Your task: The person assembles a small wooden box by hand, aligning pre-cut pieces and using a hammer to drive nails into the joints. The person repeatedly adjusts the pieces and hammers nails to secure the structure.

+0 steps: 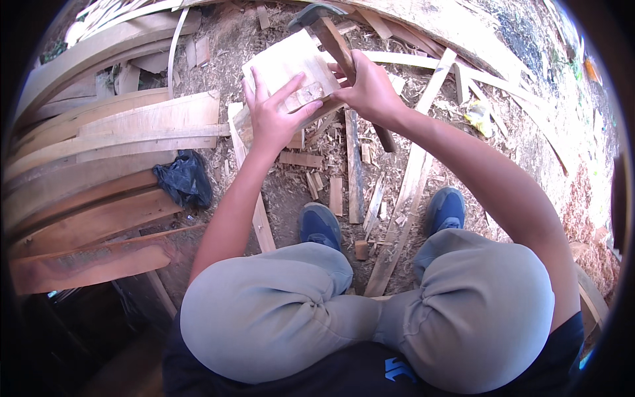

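Left hand [276, 114] grip spread flat on wooden block [286, 66], right hand [369, 87] grip closed – hammer [329, 33] (mid-handle)

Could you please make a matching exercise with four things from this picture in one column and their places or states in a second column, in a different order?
Things:
1. hammer
2. wooden block
3. black bag
4. blue shoes

Places or states:
A. lying crumpled beside the planks
B. gripped in the right hand
C. on the ground below the knees
D. steadied under the left hand

Pairs: 1-B, 2-D, 3-A, 4-C
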The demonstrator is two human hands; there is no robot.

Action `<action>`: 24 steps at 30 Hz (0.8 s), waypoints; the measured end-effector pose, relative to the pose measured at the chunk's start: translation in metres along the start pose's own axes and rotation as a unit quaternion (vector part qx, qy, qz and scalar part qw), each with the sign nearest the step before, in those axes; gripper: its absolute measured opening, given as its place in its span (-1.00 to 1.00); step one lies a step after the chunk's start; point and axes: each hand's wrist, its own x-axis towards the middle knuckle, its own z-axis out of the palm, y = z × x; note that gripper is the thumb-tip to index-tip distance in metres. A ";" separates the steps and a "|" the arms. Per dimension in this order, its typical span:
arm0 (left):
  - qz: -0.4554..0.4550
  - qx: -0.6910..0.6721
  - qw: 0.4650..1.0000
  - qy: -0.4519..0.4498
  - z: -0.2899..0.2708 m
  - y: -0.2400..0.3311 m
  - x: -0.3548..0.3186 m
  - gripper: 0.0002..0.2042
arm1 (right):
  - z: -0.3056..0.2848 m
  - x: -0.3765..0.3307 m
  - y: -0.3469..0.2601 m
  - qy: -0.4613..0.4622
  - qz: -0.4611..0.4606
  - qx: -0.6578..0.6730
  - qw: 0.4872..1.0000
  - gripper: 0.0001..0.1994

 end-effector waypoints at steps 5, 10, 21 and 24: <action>-0.002 0.019 1.000 0.000 0.000 0.000 -0.001 -0.37 | 0.002 0.001 0.002 0.000 -0.001 0.000 1.000 -0.52; -0.011 -0.007 0.999 -0.037 -0.008 0.001 -0.003 -0.33 | 0.000 -0.003 -0.003 0.010 -0.011 -0.005 1.000 -0.59; -0.013 -0.021 0.999 -0.036 -0.003 -0.011 -0.002 -0.34 | 0.002 0.000 0.004 0.010 -0.040 -0.011 0.999 -0.55; -0.018 -0.036 0.999 -0.033 0.001 -0.010 -0.002 -0.36 | 0.000 -0.002 0.005 0.010 -0.037 -0.011 0.999 -0.56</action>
